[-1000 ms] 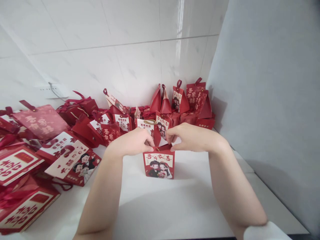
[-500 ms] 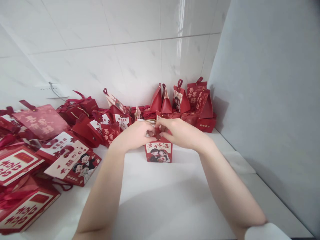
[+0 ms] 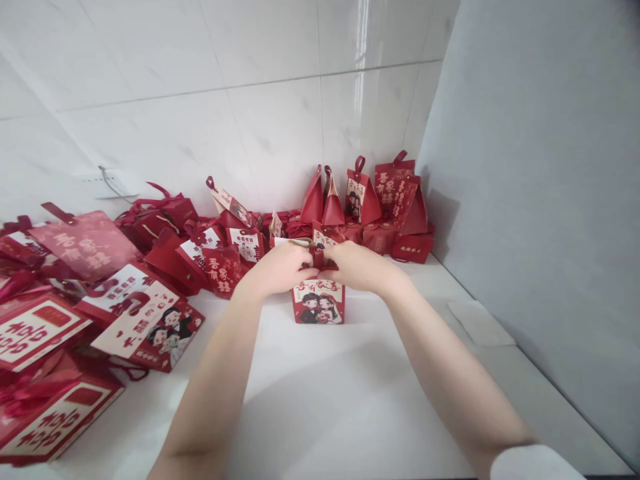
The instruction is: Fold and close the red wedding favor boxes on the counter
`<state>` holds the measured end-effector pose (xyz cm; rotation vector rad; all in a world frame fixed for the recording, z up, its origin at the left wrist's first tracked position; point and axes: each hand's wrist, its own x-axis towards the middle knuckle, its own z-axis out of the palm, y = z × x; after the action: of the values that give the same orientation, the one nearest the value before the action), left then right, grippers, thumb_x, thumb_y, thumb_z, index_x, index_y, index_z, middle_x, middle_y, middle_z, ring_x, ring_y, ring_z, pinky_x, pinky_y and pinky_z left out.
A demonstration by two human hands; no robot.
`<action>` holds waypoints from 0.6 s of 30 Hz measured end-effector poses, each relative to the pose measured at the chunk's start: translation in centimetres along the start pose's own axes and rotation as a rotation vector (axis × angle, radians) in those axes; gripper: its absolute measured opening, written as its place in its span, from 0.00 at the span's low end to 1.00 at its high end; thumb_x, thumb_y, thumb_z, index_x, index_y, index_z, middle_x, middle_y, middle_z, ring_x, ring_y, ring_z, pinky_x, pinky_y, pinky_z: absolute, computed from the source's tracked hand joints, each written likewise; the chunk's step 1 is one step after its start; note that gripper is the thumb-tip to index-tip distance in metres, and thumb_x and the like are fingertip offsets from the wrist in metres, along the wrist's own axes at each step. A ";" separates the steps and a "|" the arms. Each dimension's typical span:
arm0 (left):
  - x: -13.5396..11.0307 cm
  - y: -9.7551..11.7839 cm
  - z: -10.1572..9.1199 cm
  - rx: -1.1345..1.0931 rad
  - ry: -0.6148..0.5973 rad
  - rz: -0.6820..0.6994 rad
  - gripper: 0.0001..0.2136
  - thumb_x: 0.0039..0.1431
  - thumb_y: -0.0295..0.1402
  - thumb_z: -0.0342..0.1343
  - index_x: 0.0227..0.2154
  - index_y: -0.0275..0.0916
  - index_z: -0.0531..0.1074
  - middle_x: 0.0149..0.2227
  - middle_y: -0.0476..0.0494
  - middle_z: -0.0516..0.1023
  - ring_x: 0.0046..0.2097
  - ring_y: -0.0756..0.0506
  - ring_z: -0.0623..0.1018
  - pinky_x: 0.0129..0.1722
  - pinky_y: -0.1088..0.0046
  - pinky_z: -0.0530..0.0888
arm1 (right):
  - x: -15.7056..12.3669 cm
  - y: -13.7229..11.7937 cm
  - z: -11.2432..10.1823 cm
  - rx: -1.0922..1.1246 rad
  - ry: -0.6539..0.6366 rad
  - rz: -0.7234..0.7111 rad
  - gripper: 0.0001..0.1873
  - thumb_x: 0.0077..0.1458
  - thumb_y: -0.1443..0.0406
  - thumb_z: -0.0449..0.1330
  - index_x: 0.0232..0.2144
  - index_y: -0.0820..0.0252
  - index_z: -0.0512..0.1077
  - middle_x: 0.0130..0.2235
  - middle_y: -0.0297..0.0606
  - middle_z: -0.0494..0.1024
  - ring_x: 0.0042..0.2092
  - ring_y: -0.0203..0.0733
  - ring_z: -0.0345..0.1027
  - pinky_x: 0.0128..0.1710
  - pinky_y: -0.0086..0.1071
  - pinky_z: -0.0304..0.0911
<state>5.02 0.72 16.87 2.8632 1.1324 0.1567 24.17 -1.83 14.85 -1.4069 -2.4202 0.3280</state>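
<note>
A small red gift box [image 3: 320,305] printed with a cartoon wedding couple stands upright on the white tabletop [image 3: 320,393], in the middle of the view. My left hand [image 3: 283,267] closes on the top of this box from the left. From the right, my right hand [image 3: 353,267] pinches the same top, its thumb close to the left thumb. Between the fingers a bit of dark red ribbon loop [image 3: 319,259] shows. The box's upper edges are mostly hidden behind my hands.
Several red gift boxes crowd the left side, among them a large ribboned box [image 3: 60,413] and a flat-fronted couple box [image 3: 155,327]. More boxes, such as a peaked one [image 3: 362,193], line the tiled wall [image 3: 270,120]. A grey panel [image 3: 540,200] rises at the right.
My hands have come closer together over the top of the box, and their thumbs now nearly meet. The ribbon loop shows between them. The box stands in about the same spot.
</note>
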 end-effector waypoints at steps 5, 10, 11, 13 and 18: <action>0.0 -0.6 0.1 -0.013 -0.015 0.031 0.13 0.63 0.36 0.54 0.26 0.35 0.76 0.26 0.46 0.72 0.30 0.48 0.71 0.32 0.71 0.63 | 0.2 0.4 0.0 0.045 -0.030 -0.070 0.08 0.57 0.66 0.58 0.29 0.59 0.77 0.30 0.37 0.80 0.31 0.38 0.69 0.29 0.31 0.53; -0.6 -0.4 -0.7 -0.152 -0.123 -0.104 0.15 0.61 0.39 0.54 0.23 0.36 0.73 0.22 0.50 0.69 0.25 0.50 0.66 0.26 0.71 0.59 | 0.0 0.3 0.0 0.049 -0.052 -0.081 0.11 0.58 0.67 0.56 0.30 0.56 0.78 0.31 0.35 0.80 0.32 0.38 0.69 0.30 0.30 0.54; -0.7 -0.3 -0.8 -0.171 -0.136 -0.128 0.15 0.61 0.39 0.54 0.22 0.36 0.72 0.21 0.51 0.68 0.25 0.51 0.65 0.26 0.71 0.59 | -0.1 0.2 0.0 0.050 -0.050 -0.065 0.10 0.58 0.67 0.56 0.32 0.56 0.78 0.33 0.36 0.80 0.33 0.39 0.70 0.30 0.30 0.54; -0.9 -0.2 -1.1 -0.186 -0.140 -0.151 0.15 0.59 0.39 0.55 0.21 0.36 0.72 0.20 0.51 0.67 0.25 0.51 0.65 0.26 0.71 0.59 | -0.1 -0.1 0.1 0.054 -0.029 -0.035 0.09 0.59 0.64 0.57 0.34 0.56 0.79 0.36 0.38 0.81 0.35 0.40 0.71 0.31 0.30 0.56; -0.8 0.2 -1.1 -0.157 -0.074 -0.142 0.11 0.59 0.37 0.55 0.28 0.36 0.77 0.26 0.48 0.73 0.28 0.48 0.70 0.30 0.71 0.61 | 0.2 -0.3 0.3 0.059 0.026 -0.048 0.08 0.60 0.66 0.59 0.39 0.57 0.79 0.39 0.41 0.81 0.39 0.42 0.74 0.35 0.29 0.59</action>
<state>4.41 0.01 17.92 2.6202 1.2442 0.1246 23.68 -1.83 14.75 -1.3173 -2.3994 0.3649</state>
